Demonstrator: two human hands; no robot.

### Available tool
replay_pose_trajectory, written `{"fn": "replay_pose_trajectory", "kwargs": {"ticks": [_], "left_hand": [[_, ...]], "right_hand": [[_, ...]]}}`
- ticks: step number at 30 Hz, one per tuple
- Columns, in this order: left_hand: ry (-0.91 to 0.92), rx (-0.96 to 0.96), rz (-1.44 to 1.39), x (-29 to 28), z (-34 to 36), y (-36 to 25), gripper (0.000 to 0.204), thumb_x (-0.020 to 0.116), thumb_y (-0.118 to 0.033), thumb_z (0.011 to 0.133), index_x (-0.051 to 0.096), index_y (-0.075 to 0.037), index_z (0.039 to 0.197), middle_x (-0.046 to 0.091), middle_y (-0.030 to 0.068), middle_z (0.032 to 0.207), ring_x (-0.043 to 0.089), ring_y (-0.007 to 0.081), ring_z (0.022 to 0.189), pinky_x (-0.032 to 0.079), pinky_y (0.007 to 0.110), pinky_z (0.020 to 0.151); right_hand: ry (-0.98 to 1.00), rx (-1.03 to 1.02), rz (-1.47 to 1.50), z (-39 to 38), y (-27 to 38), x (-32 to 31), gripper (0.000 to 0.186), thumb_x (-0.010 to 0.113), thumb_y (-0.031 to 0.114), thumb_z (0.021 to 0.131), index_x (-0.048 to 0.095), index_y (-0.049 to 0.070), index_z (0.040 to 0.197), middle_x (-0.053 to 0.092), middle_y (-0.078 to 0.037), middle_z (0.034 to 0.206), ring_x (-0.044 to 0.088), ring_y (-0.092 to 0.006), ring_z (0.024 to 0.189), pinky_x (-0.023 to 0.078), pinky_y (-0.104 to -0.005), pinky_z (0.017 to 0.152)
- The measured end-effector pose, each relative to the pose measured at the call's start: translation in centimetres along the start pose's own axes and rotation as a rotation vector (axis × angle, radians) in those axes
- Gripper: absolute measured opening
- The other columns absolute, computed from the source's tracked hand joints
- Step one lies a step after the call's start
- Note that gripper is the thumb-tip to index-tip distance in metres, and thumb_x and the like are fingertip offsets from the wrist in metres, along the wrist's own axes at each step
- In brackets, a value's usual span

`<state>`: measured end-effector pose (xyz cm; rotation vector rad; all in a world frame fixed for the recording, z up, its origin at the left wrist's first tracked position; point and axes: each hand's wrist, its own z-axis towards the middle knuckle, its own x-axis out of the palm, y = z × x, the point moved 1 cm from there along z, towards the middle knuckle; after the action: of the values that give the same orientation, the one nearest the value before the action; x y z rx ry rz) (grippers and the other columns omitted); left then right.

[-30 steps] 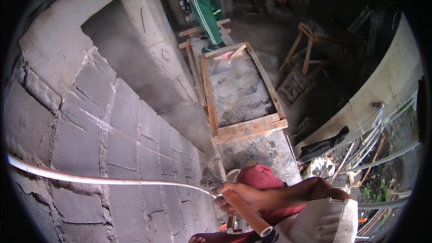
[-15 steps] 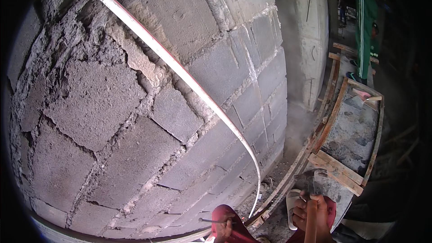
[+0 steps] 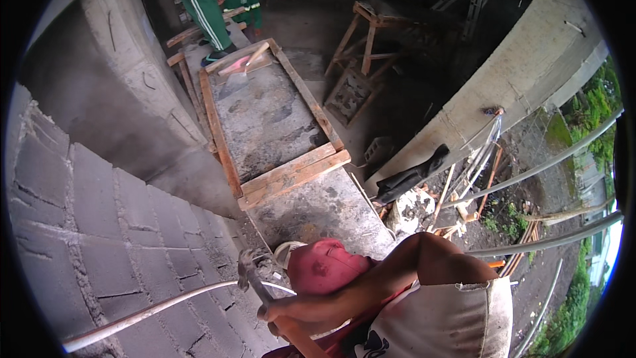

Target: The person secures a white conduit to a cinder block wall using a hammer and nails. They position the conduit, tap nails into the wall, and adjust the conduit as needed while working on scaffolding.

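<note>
My right hand is wrapped round the wooden handle of a hammer. Its metal head points up and to the left, beside the grey block wall. The bare right forearm crosses in front of my red-clad knee. My left hand is out of sight. A white pipe runs along the lower part of the wall, passing behind the hammer.
Ahead lies a wood-framed mortar trough on planks, with a wooden-handled tool at its far end. Beyond it stands a person in green trousers; another person in green is lower down. Pipes and greenery lie to the right.
The view has swung to the right, away from the wall and toward the trough and open side. The left hand, holding a nail earlier, has left the view. The right hand still grips the hammer.
</note>
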<state>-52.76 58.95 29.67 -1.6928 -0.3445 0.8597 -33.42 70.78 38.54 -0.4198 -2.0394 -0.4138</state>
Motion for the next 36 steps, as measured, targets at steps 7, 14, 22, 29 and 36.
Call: {"fn": "replay_pose_trajectory", "kwargs": {"ticks": [7,14,22,29,36], "left_hand": [[0.153,0.033,-0.028,4.9,2.3,-0.9,0.076,0.049,-0.065,0.1,0.053,-0.002,0.142,0.066,0.0203,0.124,0.066,0.0295,0.111,0.054,0.041,0.097],[0.434,-0.026,-0.098,10.6,7.0,1.5,0.079,0.049,-0.068,0.099,0.055,-0.002,0.142,0.067,0.0189,0.125,0.066,0.0287,0.111,0.054,0.042,0.097],[0.714,-0.496,-0.26,12.9,10.4,6.1,0.063,0.049,-0.056,0.101,0.057,-0.007,0.138,0.066,0.0135,0.123,0.065,0.0306,0.103,0.056,0.048,0.088],[0.688,-0.572,-0.186,16.0,10.6,4.9,0.047,0.059,-0.044,0.098,0.061,-0.007,0.127,0.067,0.0145,0.106,0.066,0.0315,0.084,0.058,0.046,0.067],[0.567,-0.021,0.251,16.8,11.8,9.7,0.05,0.063,-0.048,0.098,0.062,-0.007,0.126,0.07,0.0145,0.107,0.068,0.032,0.079,0.057,0.04,0.066]], "right_hand": [[0.046,0.115,0.02,0.3,-0.4,-1.2,0.027,0.058,0.036,0.1,0.052,0.01,0.104,0.053,0.0,0.081,0.052,-0.0118,0.074,0.047,-0.0309,0.072],[0.067,0.135,0.021,1.4,0.1,-1.9,0.031,0.055,0.038,0.101,0.052,0.009,0.108,0.053,0.0,0.081,0.051,-0.0119,0.072,0.046,-0.0306,0.071],[0.074,0.138,0.057,2.7,2.9,-2.8,0.035,0.051,0.041,0.103,0.053,0.007,0.113,0.053,0.0,0.082,0.051,-0.0121,0.071,0.045,-0.0303,0.068],[0.069,0.155,0.059,3.8,5.3,-3.5,0.04,0.048,0.044,0.104,0.053,0.006,0.117,0.053,0.0,0.082,0.05,-0.0122,0.069,0.044,-0.03,0.066],[0.081,0.141,0.049,4.1,6.2,-3.6,0.045,0.045,0.046,0.105,0.054,0.005,0.121,0.054,0.0,0.082,0.05,-0.0124,0.068,0.042,-0.0297,0.064]]}}
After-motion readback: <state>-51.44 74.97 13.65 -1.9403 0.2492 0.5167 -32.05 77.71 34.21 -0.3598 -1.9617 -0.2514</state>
